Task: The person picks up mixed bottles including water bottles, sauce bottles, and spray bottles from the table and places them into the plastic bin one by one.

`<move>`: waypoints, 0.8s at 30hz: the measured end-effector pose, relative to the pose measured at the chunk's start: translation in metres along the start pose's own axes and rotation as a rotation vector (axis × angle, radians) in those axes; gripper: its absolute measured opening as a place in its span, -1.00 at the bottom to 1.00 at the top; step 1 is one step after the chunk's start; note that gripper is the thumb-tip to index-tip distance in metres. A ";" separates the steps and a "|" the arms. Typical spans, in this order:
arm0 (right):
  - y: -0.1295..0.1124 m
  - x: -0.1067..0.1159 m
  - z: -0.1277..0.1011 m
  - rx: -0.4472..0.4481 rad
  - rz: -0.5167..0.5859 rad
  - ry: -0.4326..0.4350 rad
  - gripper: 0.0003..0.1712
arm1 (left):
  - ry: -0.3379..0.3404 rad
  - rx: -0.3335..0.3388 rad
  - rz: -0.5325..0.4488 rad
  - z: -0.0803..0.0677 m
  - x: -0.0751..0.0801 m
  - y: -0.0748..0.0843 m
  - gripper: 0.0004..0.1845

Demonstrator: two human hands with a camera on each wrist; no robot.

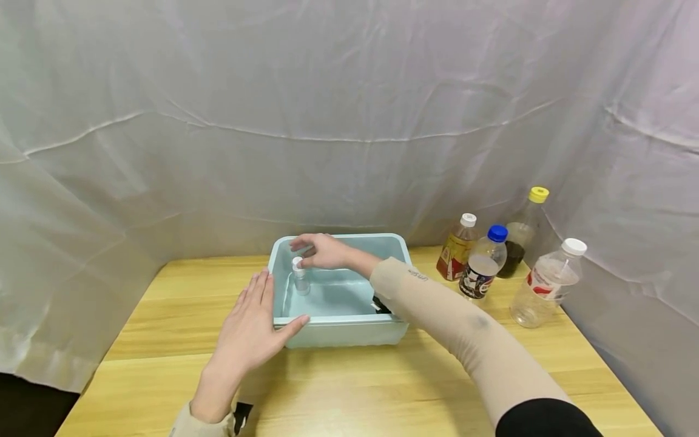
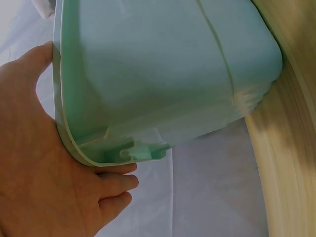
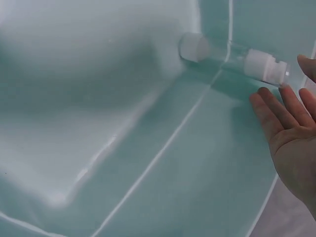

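A light blue-green plastic bin (image 1: 349, 334) stands on the wooden table. Inside it, at the left end, a small clear bottle (image 1: 302, 284) with a white top stands upright; the right wrist view shows the same clear bottle (image 3: 227, 54). My right hand (image 1: 323, 252) reaches into the bin at the bottle's top, thumb and fingers apart on either side, not closed round it. At the front left corner, my left hand (image 1: 251, 325) rests against the bin, its thumb on the front rim and straight fingers along the left side.
To the right stand a bottle with a red-and-yellow label (image 1: 455, 252), a blue-capped bottle (image 1: 483, 267), a yellow-capped bottle of dark liquid (image 1: 513, 252) and a white-capped clear bottle (image 1: 546, 282). A black item (image 1: 380, 305) lies in the bin, partly behind my forearm. Grey curtain (image 1: 349, 170) hangs behind.
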State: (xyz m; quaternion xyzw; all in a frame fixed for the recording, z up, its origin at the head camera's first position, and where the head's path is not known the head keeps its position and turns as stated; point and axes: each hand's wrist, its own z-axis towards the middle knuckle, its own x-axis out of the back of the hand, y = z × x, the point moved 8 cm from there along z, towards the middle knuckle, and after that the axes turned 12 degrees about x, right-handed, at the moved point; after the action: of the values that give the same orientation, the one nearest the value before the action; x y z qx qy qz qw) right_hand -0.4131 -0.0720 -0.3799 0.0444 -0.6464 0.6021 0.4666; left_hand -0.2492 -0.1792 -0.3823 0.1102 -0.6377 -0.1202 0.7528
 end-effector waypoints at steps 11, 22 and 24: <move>-0.035 0.033 -0.010 0.057 0.030 0.081 -0.36 | -0.001 0.007 -0.010 0.000 0.000 0.001 0.27; -0.070 0.085 -0.034 0.149 -0.130 0.225 -0.34 | 0.000 0.010 -0.020 0.006 -0.002 -0.001 0.28; -0.077 0.093 -0.043 0.178 -0.166 0.256 -0.34 | -0.001 0.009 -0.028 0.006 -0.003 -0.002 0.27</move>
State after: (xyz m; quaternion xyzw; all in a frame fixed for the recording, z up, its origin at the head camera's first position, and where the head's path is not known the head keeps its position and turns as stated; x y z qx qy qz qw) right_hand -0.3940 -0.0108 -0.2689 0.0618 -0.5202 0.6169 0.5874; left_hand -0.2552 -0.1799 -0.3844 0.1222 -0.6369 -0.1281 0.7504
